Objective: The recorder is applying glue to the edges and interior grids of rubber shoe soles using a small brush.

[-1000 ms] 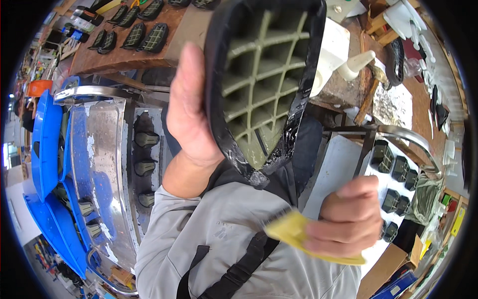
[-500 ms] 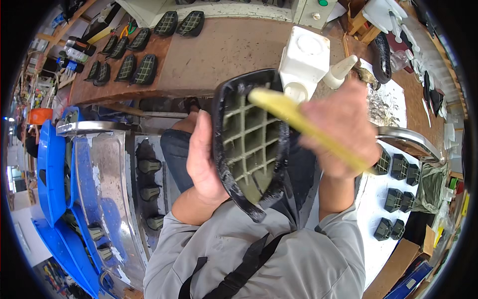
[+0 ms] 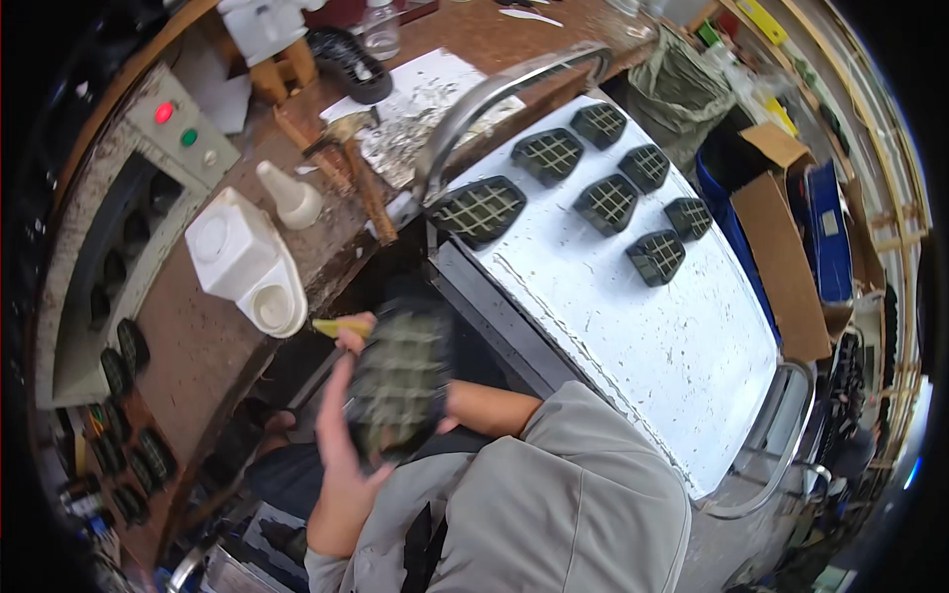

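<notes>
In front of my body, a black sole-like piece [image 3: 398,381] with an olive grid is held up, blurred by motion. My left hand [image 3: 344,465] closes round its left side and lower end. Behind the piece, my right hand [image 3: 354,340] is mostly hidden; its fingertips show at the upper left edge, closed on a flat yellow stick [image 3: 336,327]. That stick's far end is out of sight. Just beyond it, at the bench edge, stands a white container [image 3: 229,247] with a round cup.
On the white board [image 3: 554,306] at right lie several similar grid pieces [image 3: 606,204]. The brown bench [image 3: 193,341] holds a white nozzle bottle [image 3: 289,196], a hammer [image 3: 364,183] and more pieces [image 3: 151,455]. A curved metal rail [image 3: 465,99] rises between bench and board. Cardboard [image 3: 786,267] stands beyond.
The view has swung right, toward the white board. The yellow stick, earlier across the piece's face, now shows at its left edge, with my right hand mostly behind the piece.
</notes>
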The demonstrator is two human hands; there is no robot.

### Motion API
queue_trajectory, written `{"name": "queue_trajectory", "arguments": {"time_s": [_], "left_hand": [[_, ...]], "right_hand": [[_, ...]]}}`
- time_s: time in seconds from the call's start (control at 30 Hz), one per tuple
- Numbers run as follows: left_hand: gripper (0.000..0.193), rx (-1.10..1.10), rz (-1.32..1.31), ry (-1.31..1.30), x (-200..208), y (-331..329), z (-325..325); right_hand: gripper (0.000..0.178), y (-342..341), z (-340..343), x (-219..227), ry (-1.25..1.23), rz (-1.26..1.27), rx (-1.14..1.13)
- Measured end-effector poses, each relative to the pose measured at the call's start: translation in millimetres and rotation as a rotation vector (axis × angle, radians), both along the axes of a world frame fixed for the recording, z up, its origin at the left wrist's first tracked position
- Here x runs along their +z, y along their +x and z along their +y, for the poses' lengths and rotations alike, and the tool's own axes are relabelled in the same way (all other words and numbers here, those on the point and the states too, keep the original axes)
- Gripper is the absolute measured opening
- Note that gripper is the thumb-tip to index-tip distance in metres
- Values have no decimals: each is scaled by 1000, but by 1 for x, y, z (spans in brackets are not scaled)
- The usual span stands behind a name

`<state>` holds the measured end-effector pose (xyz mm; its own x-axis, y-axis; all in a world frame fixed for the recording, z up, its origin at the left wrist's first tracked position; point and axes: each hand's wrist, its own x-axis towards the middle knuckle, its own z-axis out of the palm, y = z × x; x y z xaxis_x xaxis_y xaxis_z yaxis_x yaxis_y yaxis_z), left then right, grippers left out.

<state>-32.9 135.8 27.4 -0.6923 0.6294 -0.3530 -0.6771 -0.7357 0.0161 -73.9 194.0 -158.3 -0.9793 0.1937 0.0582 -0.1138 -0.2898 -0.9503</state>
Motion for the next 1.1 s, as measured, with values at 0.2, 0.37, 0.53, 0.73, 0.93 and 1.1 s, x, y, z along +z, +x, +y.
{"name": "queue_trajectory", "arguments": {"time_s": [0.2,0.37,0.53,0.73,0.93,1.1], "left_hand": [[58,-527,156,-31,-58,-58,138],[73,-464,15,-109,-75,-74,167],[85,-513,112,-294,-66,-37,111],[50,-194,445,-198,-71,42,-59],[54,643,364,-1727,-24,191,-248],[57,269,-1129,-2794,-31,385,-415]], "right_hand": [[25,15,18,-8,286,161,200],[25,23,23,4,446,494,331],[22,29,24,3,547,456,326],[20,36,-4,36,119,3,248],[30,5,-20,47,233,101,273],[33,-13,-58,67,215,142,414]]}}
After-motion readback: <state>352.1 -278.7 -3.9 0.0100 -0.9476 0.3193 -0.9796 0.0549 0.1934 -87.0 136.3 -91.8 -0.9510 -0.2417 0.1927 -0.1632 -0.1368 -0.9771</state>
